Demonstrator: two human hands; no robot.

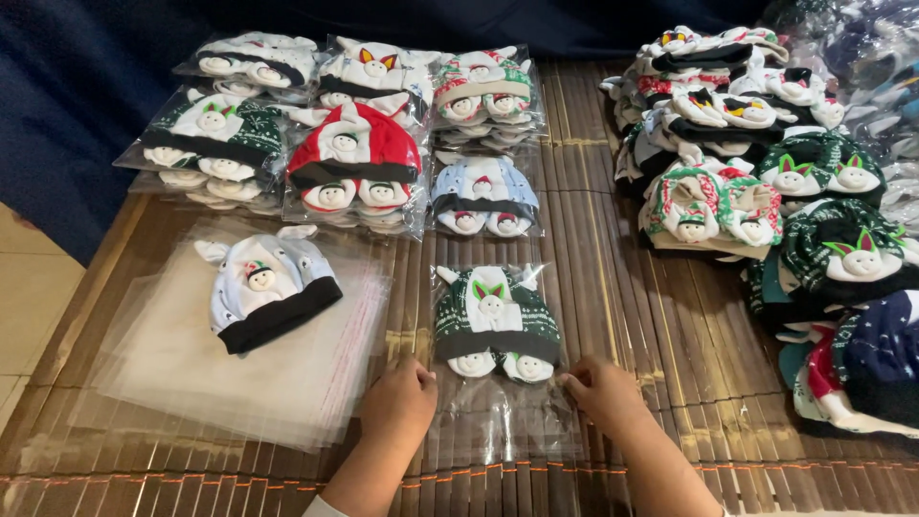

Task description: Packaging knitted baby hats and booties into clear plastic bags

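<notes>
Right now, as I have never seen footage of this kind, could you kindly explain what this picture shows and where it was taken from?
A camera worn on a person's head looks down at their two bare hands over a brown slatted bamboo mat. The left hand and right hand pinch the lower edges of a clear plastic bag holding a dark green knitted baby hat set with white snowman faces. To the left, a white hat with a black brim lies on a stack of empty clear bags. Bagged sets sit behind; unbagged hats are piled at the right.

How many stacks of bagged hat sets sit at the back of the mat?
6 stacks: back row white, cream, red-green; front row green, red, light blue. More may be hidden.
</notes>
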